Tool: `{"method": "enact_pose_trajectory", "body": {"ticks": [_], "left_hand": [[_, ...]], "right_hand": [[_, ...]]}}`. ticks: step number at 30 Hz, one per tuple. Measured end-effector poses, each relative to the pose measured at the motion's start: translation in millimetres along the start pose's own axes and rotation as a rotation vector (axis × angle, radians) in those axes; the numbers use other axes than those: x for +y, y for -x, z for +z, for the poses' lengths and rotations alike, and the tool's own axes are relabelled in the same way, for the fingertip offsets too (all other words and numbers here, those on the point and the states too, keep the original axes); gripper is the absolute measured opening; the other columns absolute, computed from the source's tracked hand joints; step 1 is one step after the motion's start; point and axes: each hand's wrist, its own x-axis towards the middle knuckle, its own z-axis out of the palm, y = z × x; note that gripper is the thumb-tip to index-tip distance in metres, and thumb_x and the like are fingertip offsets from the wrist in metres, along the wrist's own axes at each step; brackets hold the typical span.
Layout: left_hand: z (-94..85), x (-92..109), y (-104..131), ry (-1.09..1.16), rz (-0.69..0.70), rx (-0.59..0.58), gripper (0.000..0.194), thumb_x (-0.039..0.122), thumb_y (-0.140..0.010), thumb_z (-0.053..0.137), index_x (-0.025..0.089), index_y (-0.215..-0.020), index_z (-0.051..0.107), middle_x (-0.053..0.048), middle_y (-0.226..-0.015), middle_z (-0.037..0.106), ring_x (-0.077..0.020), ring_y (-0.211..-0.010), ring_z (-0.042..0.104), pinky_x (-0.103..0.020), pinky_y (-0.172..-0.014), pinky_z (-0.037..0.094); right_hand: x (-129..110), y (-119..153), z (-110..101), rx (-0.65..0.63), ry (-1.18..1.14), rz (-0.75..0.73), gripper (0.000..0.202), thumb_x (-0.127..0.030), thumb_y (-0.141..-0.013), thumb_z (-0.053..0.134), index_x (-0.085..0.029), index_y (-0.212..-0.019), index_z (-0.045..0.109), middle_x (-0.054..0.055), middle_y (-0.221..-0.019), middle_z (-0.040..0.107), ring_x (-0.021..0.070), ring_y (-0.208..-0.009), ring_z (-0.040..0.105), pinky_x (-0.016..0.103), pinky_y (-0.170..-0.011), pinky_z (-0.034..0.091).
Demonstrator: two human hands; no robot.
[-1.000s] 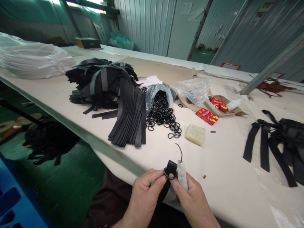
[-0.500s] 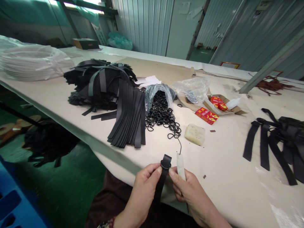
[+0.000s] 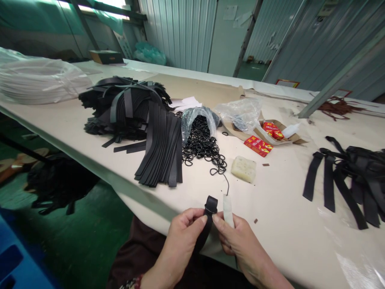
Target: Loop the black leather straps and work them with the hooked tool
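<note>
A black strap [image 3: 203,234] with a looped upper end and a black ring around it stands upright at the table's front edge. My left hand [image 3: 181,241] pinches the strap just below the ring. From the other side, my right hand [image 3: 237,239] touches the strap with its thumb and holds a hooked tool with a pale, flat handle [image 3: 227,208]. The tool's dark hook points up toward loose black D-rings [image 3: 201,138], which spill from a clear plastic bag. Left of them lie many flat black straps [image 3: 162,144].
A yellowish block [image 3: 243,168] and red packets [image 3: 258,145] lie beyond my right hand. More black straps [image 3: 329,180] are piled at the right. A clear-wrapped coil [image 3: 39,80] sits far left, and a slanted metal post [image 3: 339,80] meets the table [image 3: 279,208].
The ring now looks tilted and the loop above it is more open. Both hands have stayed close together on the strap. The view has shifted slightly to the right.
</note>
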Motion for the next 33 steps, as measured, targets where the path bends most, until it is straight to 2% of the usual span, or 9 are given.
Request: {"method": "enact_pose_trajectory", "body": {"ticks": [9,13,15,19,22,24,28,31,33], "left_hand": [[9.8,-10.8,1.2,-0.211,0.197,0.118,0.011,0.024,-0.074,0.060,0.015,-0.078,0.065,-0.004,-0.076,0.067,-0.0189,-0.076,0.058,-0.027,-0.072,0.044],[5.9,-5.0,0.4,-0.138,0.109,0.031,0.015,0.026,-0.077,0.058,0.015,-0.084,0.067,-0.003,-0.077,0.067,-0.0179,-0.076,0.057,-0.027,-0.076,0.043],[3.6,-0.6,-0.3,-0.040,0.021,-0.003,0.016,0.026,-0.078,0.059,0.015,-0.084,0.067,-0.001,-0.072,0.065,-0.0151,-0.070,0.054,-0.025,-0.071,0.042],[2.4,4.5,-2.0,0.038,-0.067,-0.002,0.016,0.027,-0.076,0.062,0.013,-0.082,0.067,0.001,-0.064,0.058,-0.0101,-0.058,0.045,-0.021,-0.058,0.037],[4.3,5.2,-2.9,0.064,-0.083,-0.046,0.016,0.027,-0.075,0.063,0.012,-0.079,0.066,0.001,-0.065,0.057,-0.0091,-0.057,0.044,-0.021,-0.056,0.035],[5.9,4.8,-3.5,0.088,-0.111,-0.084,0.015,0.027,-0.075,0.064,0.011,-0.077,0.065,0.001,-0.064,0.055,-0.0086,-0.056,0.044,-0.021,-0.055,0.034],[8.8,2.7,-5.2,0.098,-0.183,-0.108,0.016,0.025,-0.073,0.065,0.010,-0.079,0.064,0.002,-0.062,0.054,-0.0081,-0.055,0.044,-0.020,-0.055,0.034],[11.3,0.7,-6.7,0.060,-0.150,-0.075,0.015,0.026,-0.073,0.066,0.012,-0.076,0.063,0.002,-0.061,0.055,-0.0085,-0.056,0.045,-0.020,-0.057,0.036],[13.8,0.1,-7.6,0.033,-0.106,-0.041,0.015,0.027,-0.072,0.067,0.013,-0.076,0.064,0.002,-0.063,0.057,-0.0091,-0.058,0.046,-0.020,-0.058,0.037]], "right_hand": [[5.7,-3.0,8.1,0.108,0.063,-0.130,0.035,-0.050,-0.070,0.059,-0.017,-0.069,0.047,-0.010,-0.045,0.028,0.0059,-0.041,0.022,0.021,-0.040,0.016],[3.5,-2.8,6.0,-0.010,-0.051,-0.031,0.037,-0.053,-0.071,0.058,-0.018,-0.072,0.046,-0.012,-0.046,0.023,0.0052,-0.041,0.017,0.020,-0.039,0.014],[1.6,-2.6,0.4,0.027,0.045,-0.045,0.037,-0.054,-0.073,0.055,-0.017,-0.073,0.051,-0.010,-0.046,0.028,0.0066,-0.041,0.022,0.021,-0.039,0.018],[1.0,-4.3,-14.7,0.305,0.480,-0.442,0.016,-0.035,-0.076,0.058,-0.020,-0.078,0.061,0.002,-0.070,0.056,0.0155,-0.062,0.050,0.027,-0.058,0.039],[4.4,-6.9,-22.5,0.255,0.675,-0.756,0.013,-0.021,-0.080,0.054,-0.022,-0.090,0.062,0.003,-0.078,0.057,0.0166,-0.071,0.053,0.027,-0.065,0.041],[4.9,-8.6,-24.8,0.203,0.731,-0.838,0.014,-0.015,-0.081,0.049,-0.022,-0.088,0.060,0.002,-0.074,0.053,0.0153,-0.068,0.052,0.025,-0.062,0.041],[-4.3,-11.5,-27.3,0.302,0.715,-0.762,0.011,-0.016,-0.077,0.052,-0.021,-0.068,0.052,-0.001,-0.066,0.046,0.0138,-0.060,0.046,0.025,-0.057,0.037],[-13.9,-11.9,-31.3,0.464,0.552,-0.524,0.013,-0.029,-0.078,0.054,-0.021,-0.068,0.053,-0.002,-0.061,0.047,0.0145,-0.057,0.044,0.026,-0.056,0.036],[-15.3,-10.0,-33.5,0.460,0.410,-0.324,0.023,-0.041,-0.079,0.051,-0.019,-0.078,0.058,-0.003,-0.055,0.045,0.0138,-0.050,0.040,0.026,-0.049,0.033]]}}
